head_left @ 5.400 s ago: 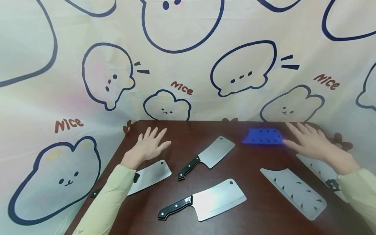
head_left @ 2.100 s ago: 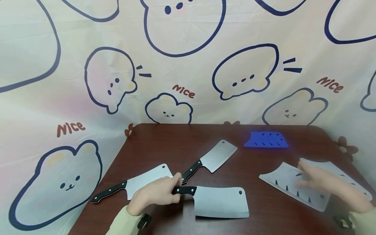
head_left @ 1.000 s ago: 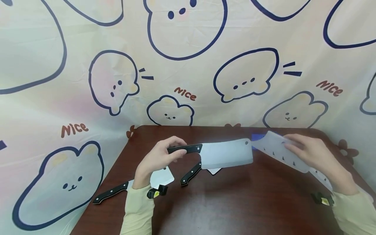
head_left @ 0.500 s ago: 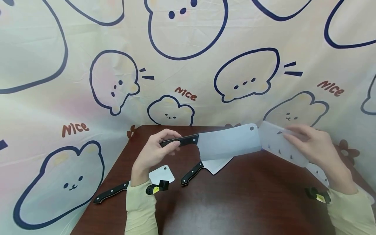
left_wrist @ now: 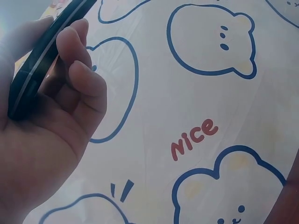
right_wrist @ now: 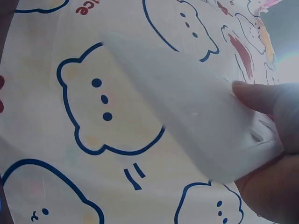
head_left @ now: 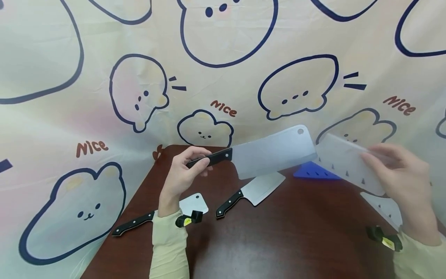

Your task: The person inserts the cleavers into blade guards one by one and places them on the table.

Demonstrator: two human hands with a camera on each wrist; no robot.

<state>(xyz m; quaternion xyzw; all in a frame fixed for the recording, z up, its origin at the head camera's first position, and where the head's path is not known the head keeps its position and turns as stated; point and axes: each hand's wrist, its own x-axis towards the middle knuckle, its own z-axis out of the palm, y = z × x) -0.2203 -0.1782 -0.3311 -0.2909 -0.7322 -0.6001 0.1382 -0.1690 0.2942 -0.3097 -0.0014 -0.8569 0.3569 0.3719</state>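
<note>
We hold the cleaver up above the surface, its black handle pinched in the curled fingers of our left hand and its blade pointing across to the right, slightly tilted upward. Our right hand pinches the translucent white blade guard between thumb and fingers, also in the air. The blade's squared end meets the near edge of the guard in the head view; we cannot tell whether it has entered. The right wrist view shows the guard blurred along its edge.

Below our held blade, a second cleaver lies flat, its handle toward our lower left. A third cleaver lies further left, partly covered by our left wrist. At the back right we see a blue blade guard, partly hidden, and beside our right wrist another white guard. Behind everything hangs a cartoon-printed cloth.
</note>
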